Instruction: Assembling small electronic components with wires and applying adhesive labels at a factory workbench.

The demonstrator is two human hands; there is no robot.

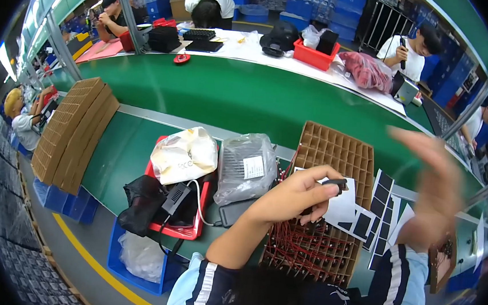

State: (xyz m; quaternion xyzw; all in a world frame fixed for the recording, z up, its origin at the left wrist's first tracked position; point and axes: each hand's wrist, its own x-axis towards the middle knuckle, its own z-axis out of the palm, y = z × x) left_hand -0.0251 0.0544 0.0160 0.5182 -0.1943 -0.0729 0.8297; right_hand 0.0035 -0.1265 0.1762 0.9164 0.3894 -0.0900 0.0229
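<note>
My left hand [303, 196] is closed, pinching a small black part [337, 185] between thumb and fingers; its exact kind is too small to make out. Below that hand lies a cardboard divider grid [310, 255] with red wires and small dark pieces in its cells. A second stretch of the grid [336, 151] reaches away beyond the hand. White sheets with black rectangular stickers [382, 195] lie just right of it. Over the right end of these sheets my right hand [433, 190] is raised and smeared by motion, so its grip cannot be read.
Left of the grid are a plastic-wrapped grey block [247, 167] and a red tray [195, 229] with a cloth bag, a black bag and an adapter. Stacked cardboard grids [76, 133] stand far left. A green conveyor belt [231, 91] runs behind; people sit beyond it.
</note>
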